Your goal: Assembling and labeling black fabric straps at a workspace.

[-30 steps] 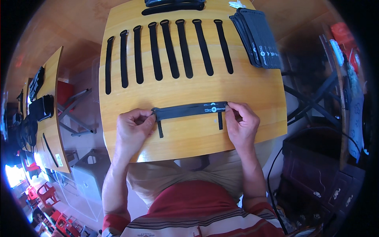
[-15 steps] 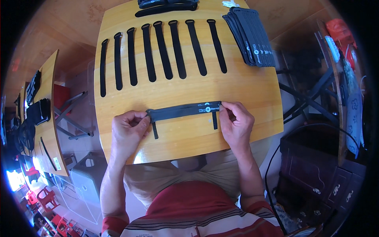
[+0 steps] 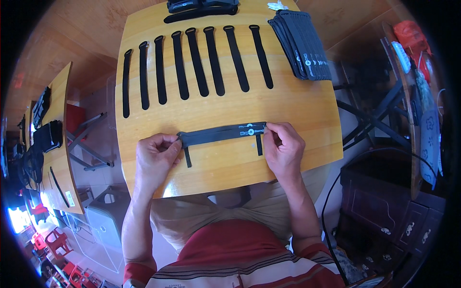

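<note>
A dark grey fabric strap (image 3: 216,135) with white print near its right end is stretched between my hands at the near side of the table. My left hand (image 3: 158,150) pinches its left end between thumb and fingers. The right end is pinched by my right hand (image 3: 284,144). Two narrow black tabs hang toward me below the strap, a left tab (image 3: 188,157) beside my left fingers and a right tab (image 3: 260,145) beside my right ones. Farther off, several black straps with looped ends, such as this one (image 3: 182,67), lie side by side in a row.
A stack of grey straps (image 3: 302,45) lies at the table's far right. More black straps (image 3: 201,12) are piled at the far edge. Another wooden table (image 3: 60,125) with dark items stands on the left. A dark drawer cabinet (image 3: 379,211) is at the lower right.
My right hand and the strap's right end have shifted slightly left. Both hands keep their pinch on the strap, and the row of black straps lies as before.
</note>
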Motion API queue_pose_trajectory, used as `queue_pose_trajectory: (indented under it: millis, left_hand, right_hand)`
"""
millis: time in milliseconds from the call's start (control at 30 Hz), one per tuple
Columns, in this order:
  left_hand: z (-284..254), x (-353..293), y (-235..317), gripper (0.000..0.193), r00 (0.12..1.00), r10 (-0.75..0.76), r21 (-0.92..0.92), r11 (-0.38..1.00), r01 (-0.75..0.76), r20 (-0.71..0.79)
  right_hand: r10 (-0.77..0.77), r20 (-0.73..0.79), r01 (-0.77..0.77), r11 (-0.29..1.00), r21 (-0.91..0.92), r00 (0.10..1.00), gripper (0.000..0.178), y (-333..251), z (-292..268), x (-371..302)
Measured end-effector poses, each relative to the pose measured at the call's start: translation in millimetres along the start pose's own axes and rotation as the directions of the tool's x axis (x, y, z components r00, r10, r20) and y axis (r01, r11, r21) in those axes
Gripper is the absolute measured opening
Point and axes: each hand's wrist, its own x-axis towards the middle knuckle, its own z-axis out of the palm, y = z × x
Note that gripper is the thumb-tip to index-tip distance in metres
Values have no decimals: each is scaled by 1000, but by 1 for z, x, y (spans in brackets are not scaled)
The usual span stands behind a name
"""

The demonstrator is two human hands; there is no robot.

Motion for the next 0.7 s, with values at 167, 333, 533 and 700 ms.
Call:
queue_pose_trajectory:
  millis: [167,333,533,700]
  left_hand:
    - [-1,-1,4,12,1000,-19,21,1000,19,-10]
    - [-2,-1,0,13,1000,9,3,1000,-9,3]
    - [0,3,-8,14,999,41,-26,999,-40,9]
    - [0,5,-11,14,998,56,36,998,-56,-23]
  right_hand:
    - [-22,7,23,999,-28,1000,13,-3,-1,-1]
    - [-30,47,35,994,-99,998,11,-6,-2,-2]
    - [-65,33,69,989,-132,997,9,-4,-1,-3]
    - [-28,70,40,985,-170,997,7,-9,-4,-2]
